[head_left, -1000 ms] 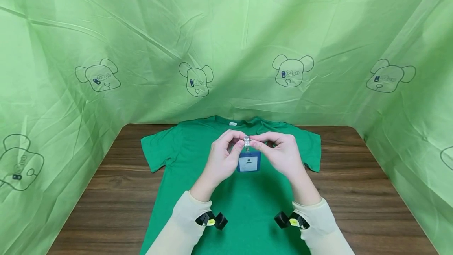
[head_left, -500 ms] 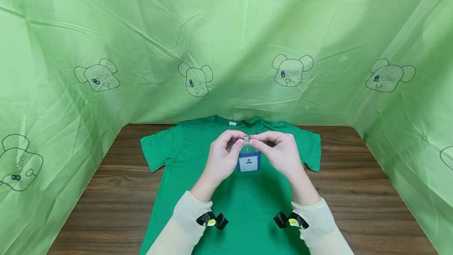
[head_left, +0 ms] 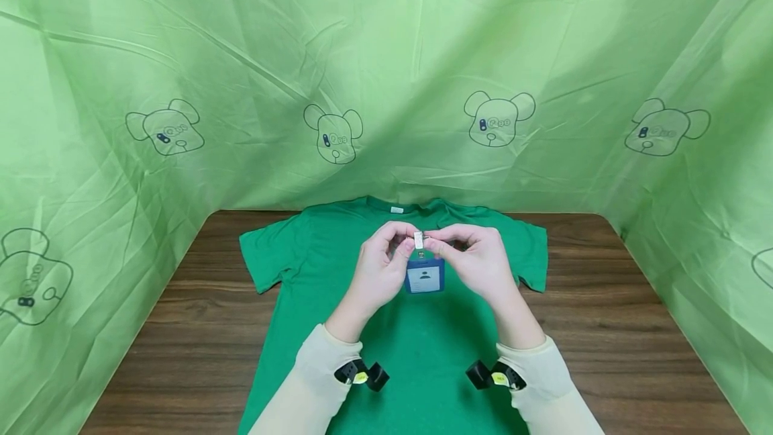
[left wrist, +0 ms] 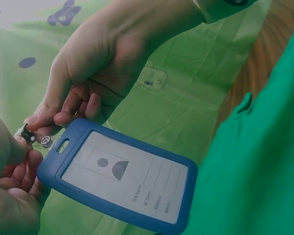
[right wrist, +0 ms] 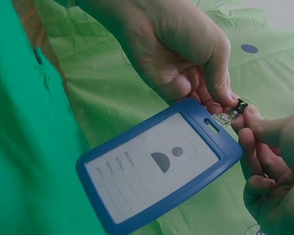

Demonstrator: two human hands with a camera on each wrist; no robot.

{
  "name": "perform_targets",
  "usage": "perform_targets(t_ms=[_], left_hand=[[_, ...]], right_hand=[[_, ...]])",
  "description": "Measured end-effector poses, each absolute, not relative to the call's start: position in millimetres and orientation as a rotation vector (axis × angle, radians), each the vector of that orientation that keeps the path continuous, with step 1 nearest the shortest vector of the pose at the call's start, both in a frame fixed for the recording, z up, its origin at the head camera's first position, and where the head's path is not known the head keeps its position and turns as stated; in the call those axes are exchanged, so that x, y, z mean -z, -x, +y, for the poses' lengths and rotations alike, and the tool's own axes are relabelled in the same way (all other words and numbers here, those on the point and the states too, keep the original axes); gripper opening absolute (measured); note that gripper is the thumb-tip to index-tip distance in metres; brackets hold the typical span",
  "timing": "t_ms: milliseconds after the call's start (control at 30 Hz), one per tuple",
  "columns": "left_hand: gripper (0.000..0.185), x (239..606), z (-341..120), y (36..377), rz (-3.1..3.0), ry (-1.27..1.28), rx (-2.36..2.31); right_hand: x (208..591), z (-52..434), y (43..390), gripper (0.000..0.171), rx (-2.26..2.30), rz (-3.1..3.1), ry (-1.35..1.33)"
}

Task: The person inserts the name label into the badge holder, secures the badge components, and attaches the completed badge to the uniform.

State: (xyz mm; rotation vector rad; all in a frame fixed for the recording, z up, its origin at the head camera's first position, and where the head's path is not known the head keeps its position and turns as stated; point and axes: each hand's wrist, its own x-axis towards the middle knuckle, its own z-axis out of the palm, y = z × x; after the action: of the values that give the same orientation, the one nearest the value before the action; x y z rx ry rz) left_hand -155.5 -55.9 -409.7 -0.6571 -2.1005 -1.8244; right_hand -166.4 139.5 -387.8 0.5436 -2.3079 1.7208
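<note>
Your left hand (head_left: 379, 272) and right hand (head_left: 477, 264) both pinch the small metal clip (head_left: 419, 240) atop the blue badge holder (head_left: 425, 276), held above the green T-shirt (head_left: 423, 348) on the desk (head_left: 604, 327). The holder looks light and stiff (its clip likely springy), so keep each grip on the clip's ends.

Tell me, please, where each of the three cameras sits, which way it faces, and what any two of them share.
Head: worn on the head, looking forward and down at the green T-shirt on the table; both hands and sleeves show.
Left wrist: on the left wrist, looking up past the left hand at the blue badge holder; the right hand shows opposite.
Right wrist: the mirrored look at the same holder.
Shared: all three show the badge holder hanging from its metal clip, pinched by both hands.
</note>
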Motion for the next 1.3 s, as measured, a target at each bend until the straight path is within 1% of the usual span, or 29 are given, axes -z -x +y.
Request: perform_targets(t_ms=[833,1000,1167,1300], left_hand=[[0.017,411.4,-48.9,156.0,-2.006,0.522,1.861],[0.018,410.6,-49.4,155.5,-1.992,0.546,1.898],[0.025,411.0,-49.9,155.1,-1.969,0.613,1.965],[0.025,412.8,-50.4,156.7,-1.969,0.624,1.956]], right_hand=[[389.0,140.1,167.8,0.009,-1.672,-2.289,-0.539],[387.4,140.8,166.9,0.008,-1.633,-2.284,-0.556],[386.5,140.7,166.6,0.008,-1.595,-2.279,-0.558],[388.9,139.8,167.9,0.006,-1.57,-2.283,-0.558]])
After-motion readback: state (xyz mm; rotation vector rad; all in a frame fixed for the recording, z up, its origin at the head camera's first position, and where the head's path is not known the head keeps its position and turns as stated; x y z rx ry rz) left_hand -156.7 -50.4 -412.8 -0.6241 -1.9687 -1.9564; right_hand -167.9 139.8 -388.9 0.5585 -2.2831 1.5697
